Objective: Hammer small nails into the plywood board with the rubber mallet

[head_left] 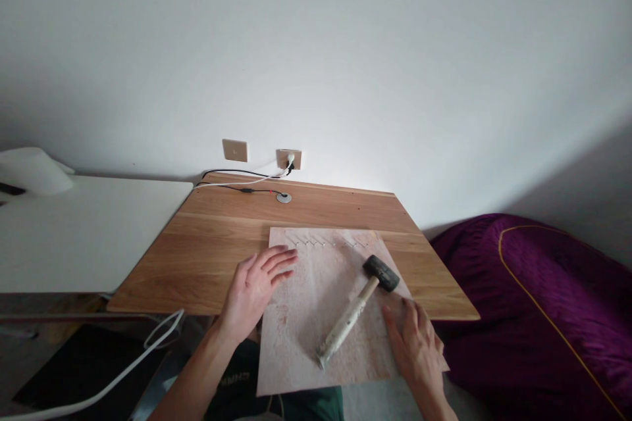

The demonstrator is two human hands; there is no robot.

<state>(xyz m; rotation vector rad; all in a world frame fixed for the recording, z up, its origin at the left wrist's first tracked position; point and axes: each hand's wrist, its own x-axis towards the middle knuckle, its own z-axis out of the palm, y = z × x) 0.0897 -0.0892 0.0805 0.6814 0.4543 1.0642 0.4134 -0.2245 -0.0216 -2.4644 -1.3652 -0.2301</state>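
Note:
A pale, worn board (291, 342) lies on the desk and juts past its front edge toward me. Across it rests a rubber mallet (381, 273) with a black head and a pale, stained handle, its head toward the far right. Along the board's far side runs a row of several thin nails (323, 243). My left hand (257, 279) is at the board's left edge, fingers stretched out, holding nothing; whether it touches the board I cannot tell. My right hand (417, 339) lies with fingers spread on the board's right edge, beside the mallet.
The wooden desk (197, 256) stands against a wall with a socket (289, 158), and cables run along its back. A white table (99, 230) adjoins it on the left. To the right bulges a purple beanbag (518, 302). A white cable (118, 378) hangs at lower left.

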